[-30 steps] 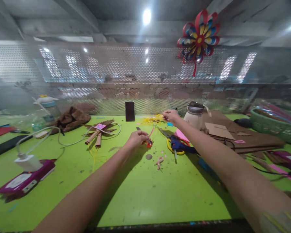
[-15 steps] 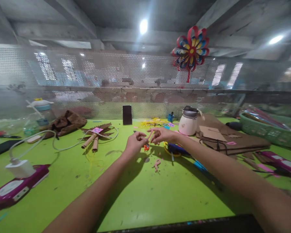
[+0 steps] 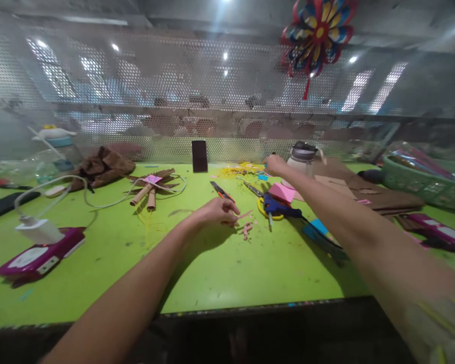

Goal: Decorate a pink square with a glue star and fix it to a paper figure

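Note:
My left hand (image 3: 222, 211) is low over the green table, its fingers pinched on a thin pink paper strip (image 3: 245, 215). Small pink curled scraps (image 3: 247, 231) lie just beside it. A craft knife (image 3: 220, 190) with an orange part rests beyond the left fingers. Further off, my right hand (image 3: 276, 165) reaches forward with its fingers closed around a small blue bottle (image 3: 266, 165), mostly hidden; its dark top shows above the hand. Under the right forearm are a blue-and-yellow tool (image 3: 280, 206), which looks like scissors, and pink paper (image 3: 282, 192).
A pinwheel-like paper flower (image 3: 320, 33) hangs above. At the back stand a phone (image 3: 199, 156) and a white jar (image 3: 301, 161). Brown paper tubes (image 3: 147, 196), a cable and a purple power strip (image 3: 41, 258) lie left; a green basket (image 3: 428, 182) stands right.
My right hand has left the pink strip and moved forward and right to the small blue bottle. My left hand keeps the strip, now lower. The view has tilted down.

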{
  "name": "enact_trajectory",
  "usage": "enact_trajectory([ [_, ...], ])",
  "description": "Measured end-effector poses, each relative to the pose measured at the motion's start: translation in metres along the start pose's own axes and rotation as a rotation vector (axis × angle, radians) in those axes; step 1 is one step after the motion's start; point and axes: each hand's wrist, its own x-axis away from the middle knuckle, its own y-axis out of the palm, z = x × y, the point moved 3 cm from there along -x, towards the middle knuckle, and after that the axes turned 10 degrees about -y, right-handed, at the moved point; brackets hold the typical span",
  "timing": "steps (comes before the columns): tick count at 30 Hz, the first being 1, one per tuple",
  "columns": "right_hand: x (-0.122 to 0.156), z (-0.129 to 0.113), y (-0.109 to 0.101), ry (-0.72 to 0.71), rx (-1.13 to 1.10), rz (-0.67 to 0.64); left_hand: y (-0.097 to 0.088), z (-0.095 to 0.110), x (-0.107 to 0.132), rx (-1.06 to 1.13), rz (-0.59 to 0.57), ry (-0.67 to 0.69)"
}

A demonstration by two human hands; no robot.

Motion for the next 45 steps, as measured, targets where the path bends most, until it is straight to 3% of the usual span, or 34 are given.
enact_trajectory([
  [3,0.017,-0.006,-0.005,-0.095,0.065,0.058,0.010,-0.002,0.004,-0.103,-0.148,0.012],
  [7,0.057,-0.026,-0.015,-0.221,0.071,0.179,0.015,-0.005,0.003,-0.182,-0.139,-0.013],
  [10,0.092,-0.046,-0.026,-0.421,-0.040,0.335,0.018,-0.003,0.003,-0.236,-0.134,0.007],
  [13,0.119,-0.059,-0.028,-0.500,-0.142,0.330,0.018,0.000,0.004,-0.285,-0.100,0.059],
  [16,0.134,-0.065,-0.020,-0.503,-0.198,0.217,0.017,0.000,0.004,-0.349,-0.047,0.102],
  [21,0.149,-0.066,0.003,-0.542,-0.165,-0.130,0.014,0.004,0.006,-0.408,-0.008,0.165],
  [23,0.155,-0.066,0.009,-0.590,-0.098,-0.194,0.013,0.007,0.009,-0.423,0.002,0.191],
  [35,0.169,-0.067,0.013,-0.721,0.255,-0.072,0.014,0.016,0.020,-0.528,0.219,0.307],
  [45,0.172,-0.073,0.009,-0.735,0.261,0.079,0.023,0.027,0.031,-0.682,0.300,0.357],
])
